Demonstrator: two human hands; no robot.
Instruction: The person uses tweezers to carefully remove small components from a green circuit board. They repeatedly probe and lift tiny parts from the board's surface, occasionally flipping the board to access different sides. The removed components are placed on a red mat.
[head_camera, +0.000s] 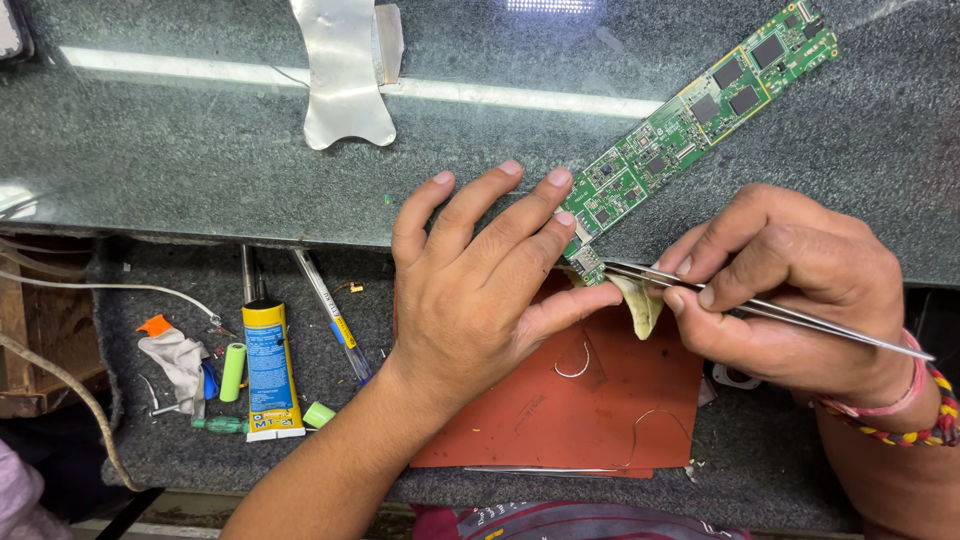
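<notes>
Head view: our left hand (470, 290) pins the green circuit board (690, 120), which runs up-right; our right hand (790, 290) pinches tweezers (760, 305) pointing left at its near end.

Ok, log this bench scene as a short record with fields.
left hand: left hand pressing down the near end of the long green circuit board
right hand: right hand, grip on metal tweezers, tips at the board's near end
under hands: red mat
surface: dark glass shelf
left side: yellow-and-blue tube, small green cylinder
</notes>
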